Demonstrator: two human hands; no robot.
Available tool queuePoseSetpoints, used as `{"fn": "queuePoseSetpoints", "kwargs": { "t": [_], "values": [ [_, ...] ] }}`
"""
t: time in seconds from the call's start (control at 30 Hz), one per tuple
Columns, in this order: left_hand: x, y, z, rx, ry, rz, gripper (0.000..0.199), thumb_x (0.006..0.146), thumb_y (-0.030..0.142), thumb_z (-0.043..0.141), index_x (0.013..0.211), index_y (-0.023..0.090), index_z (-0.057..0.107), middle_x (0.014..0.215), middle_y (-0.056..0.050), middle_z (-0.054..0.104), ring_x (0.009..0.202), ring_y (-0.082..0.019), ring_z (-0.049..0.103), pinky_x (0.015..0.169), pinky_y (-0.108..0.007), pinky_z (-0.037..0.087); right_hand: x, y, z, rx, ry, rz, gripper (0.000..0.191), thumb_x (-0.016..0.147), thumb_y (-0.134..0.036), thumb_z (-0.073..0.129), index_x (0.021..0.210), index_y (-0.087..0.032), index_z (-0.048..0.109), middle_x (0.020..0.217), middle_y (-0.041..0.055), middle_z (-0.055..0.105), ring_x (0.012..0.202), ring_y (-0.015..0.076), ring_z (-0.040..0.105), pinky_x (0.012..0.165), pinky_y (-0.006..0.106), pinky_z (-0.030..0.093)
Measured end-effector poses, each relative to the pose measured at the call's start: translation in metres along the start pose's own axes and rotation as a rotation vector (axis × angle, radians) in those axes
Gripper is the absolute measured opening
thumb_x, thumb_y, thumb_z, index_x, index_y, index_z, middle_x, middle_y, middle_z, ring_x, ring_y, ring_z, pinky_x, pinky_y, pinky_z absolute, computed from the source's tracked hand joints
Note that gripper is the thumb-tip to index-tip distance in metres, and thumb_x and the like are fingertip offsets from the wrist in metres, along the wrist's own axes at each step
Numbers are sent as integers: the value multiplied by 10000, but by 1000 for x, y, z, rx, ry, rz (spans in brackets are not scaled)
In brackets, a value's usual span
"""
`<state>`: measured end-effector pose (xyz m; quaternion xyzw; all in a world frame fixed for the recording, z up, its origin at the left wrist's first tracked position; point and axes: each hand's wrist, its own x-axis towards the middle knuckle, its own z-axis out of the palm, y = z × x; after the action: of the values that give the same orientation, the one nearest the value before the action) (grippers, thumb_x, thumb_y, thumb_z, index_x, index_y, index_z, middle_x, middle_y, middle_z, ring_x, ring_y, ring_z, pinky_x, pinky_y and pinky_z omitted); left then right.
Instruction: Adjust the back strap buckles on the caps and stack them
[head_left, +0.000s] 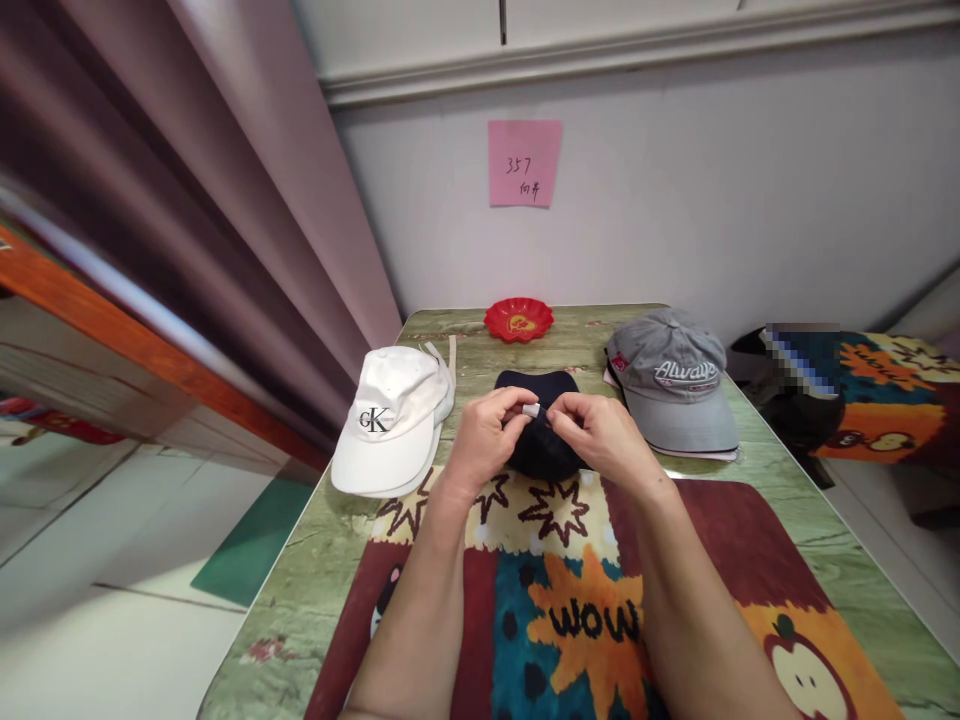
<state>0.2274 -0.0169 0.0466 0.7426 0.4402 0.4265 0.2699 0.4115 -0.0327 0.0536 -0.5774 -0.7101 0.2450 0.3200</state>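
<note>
A dark navy or black cap (pixel 547 455) lies in the middle of the table, at the back edge of a patterned mat. My left hand (pixel 491 430) pinches a small pale tab (pixel 531 410) above it, between thumb and forefinger; whether this is a buckle or a label is too small to tell. Close beside it, my right hand (pixel 596 428) has thumb and forefinger closed on what looks like the cap's thin dark strap. Both hands partly cover the cap. White caps (pixel 390 415) are stacked on the left, and a grey cap (pixel 675 375) tops another stack on the right.
A red scalloped dish (pixel 519 320) stands at the table's far edge, below a pink note (pixel 524 163) on the wall. The colourful mat (pixel 570 600) covers the near part of the green table (pixel 277 610). A curtain (pixel 247 170) hangs at left.
</note>
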Motion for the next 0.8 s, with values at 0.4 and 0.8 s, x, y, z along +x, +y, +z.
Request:
{"fn": "queuePoseSetpoints", "kwargs": {
  "t": [0.4, 0.8],
  "values": [
    [1, -10, 3, -353, -77, -182, 259, 790, 214, 722, 1047, 182, 716, 979, -50, 747, 888, -175, 712, 851, -296, 579, 6, 6, 10, 248, 51, 48, 225, 871, -435, 643, 847, -213, 663, 642, -10, 674, 559, 139, 580, 558, 239, 380],
    [3, -12, 4, -716, 25, -498, 386, 676, 301, 855, 990, 136, 703, 748, -17, 737, 640, -122, 674, 674, -249, 543, 6, 4, 11, 166, 78, -74, 214, 915, -433, 638, 949, -234, 710, 798, 18, 748, 702, 166, 669, 664, 259, 442]
  ]
}}
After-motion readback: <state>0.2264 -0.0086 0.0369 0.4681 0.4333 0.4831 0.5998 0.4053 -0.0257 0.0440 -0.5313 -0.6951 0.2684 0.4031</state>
